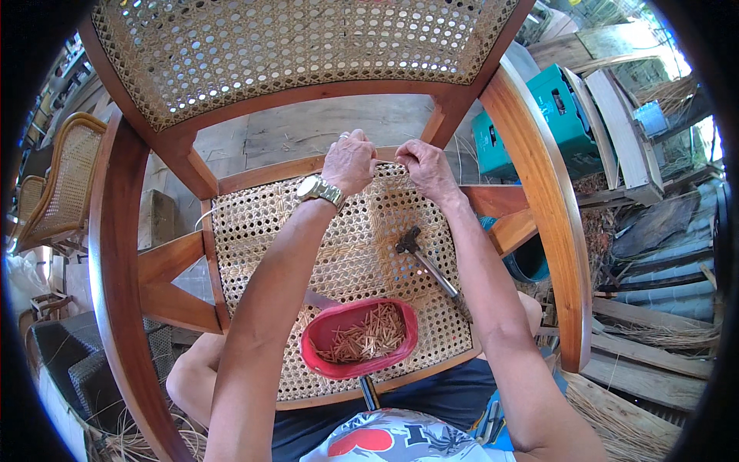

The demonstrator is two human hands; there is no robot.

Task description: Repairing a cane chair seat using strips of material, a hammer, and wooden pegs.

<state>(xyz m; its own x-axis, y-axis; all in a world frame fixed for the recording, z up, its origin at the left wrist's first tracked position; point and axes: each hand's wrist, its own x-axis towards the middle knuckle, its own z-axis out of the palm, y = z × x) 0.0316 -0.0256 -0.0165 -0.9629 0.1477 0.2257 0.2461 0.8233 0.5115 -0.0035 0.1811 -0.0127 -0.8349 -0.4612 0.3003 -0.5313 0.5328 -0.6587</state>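
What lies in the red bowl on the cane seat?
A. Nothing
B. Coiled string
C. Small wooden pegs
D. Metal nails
C: the red bowl on the cane seat holds a heap of short, pale wooden pegs, near the hammer.

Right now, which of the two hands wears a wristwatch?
The left hand does: a gold-coloured wristwatch sits on that wrist. The right hand, beside it at the far edge of the cane seat, has a bare wrist.
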